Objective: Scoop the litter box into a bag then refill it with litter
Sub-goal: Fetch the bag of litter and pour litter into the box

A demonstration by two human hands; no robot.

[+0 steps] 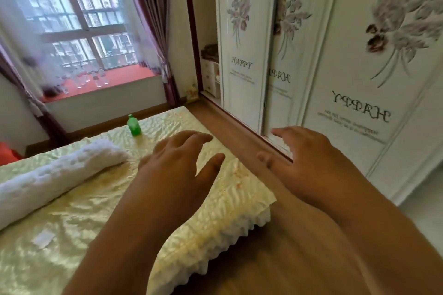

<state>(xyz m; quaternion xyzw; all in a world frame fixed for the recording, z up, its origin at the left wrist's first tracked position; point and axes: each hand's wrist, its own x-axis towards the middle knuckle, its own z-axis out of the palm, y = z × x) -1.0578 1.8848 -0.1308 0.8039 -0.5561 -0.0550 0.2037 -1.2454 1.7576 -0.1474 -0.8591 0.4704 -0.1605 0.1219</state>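
Left hand (177, 163): empty, fingers spread, palm down above the bed (72, 211) corner; judged a ready posture, not a grasp.
Right hand (309, 158): empty, fingers spread, over the floor strip (230, 127) beside the wardrobe (335, 67).
Litter box, bag, litter: none in view; task not yet begun.
Surroundings: rolled white towel (55, 175) and green bottle (133, 126) on the bed.
Obstruction: bed and wardrobe leave a narrow passage.

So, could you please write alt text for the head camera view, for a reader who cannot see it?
Two empty hands, left hand and right hand, reach forward with fingers spread above a bed with a yellow cover and the wooden floor. A rolled white towel and a green bottle lie on the bed; a flowered wardrobe stands right.
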